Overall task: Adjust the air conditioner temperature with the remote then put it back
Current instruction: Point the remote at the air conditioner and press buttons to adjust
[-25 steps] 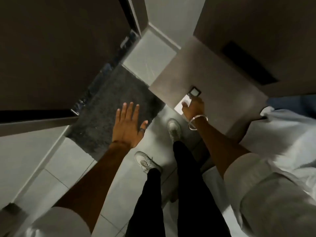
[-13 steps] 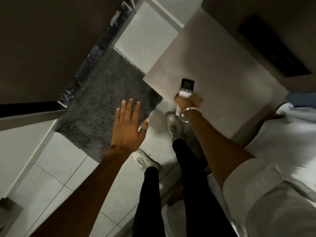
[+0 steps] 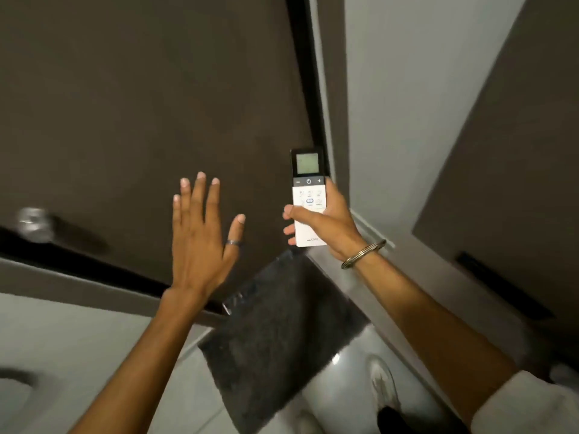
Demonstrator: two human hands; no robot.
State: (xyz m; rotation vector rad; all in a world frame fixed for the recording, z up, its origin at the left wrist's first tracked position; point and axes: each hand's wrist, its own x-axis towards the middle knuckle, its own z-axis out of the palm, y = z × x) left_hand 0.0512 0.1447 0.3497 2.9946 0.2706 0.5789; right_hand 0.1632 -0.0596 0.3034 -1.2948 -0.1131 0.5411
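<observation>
A white air conditioner remote (image 3: pixel 308 189) with a black top and a small grey screen stands upright in my right hand (image 3: pixel 326 225). The fingers wrap its lower half and the thumb lies across the white button area. The screen faces me. A metal bangle sits on that wrist. To the left of the remote, my left hand (image 3: pixel 200 236) hovers flat with fingers spread, holding nothing, a ring on the thumb. No air conditioner is in view.
A dark brown door (image 3: pixel 141 104) with a blurred metal knob (image 3: pixel 33 225) fills the left. A grey wall (image 3: pixel 401 104) and a brown cabinet (image 3: pixel 517 183) with a dark slot handle stand at right. A dark mat (image 3: pixel 282 333) lies on the tiled floor by my shoe (image 3: pixel 383 388).
My right hand has lifted the remote off the cabinet top and raised it upright in front of me. My view has tilted up toward the door. The left hand stays spread.
</observation>
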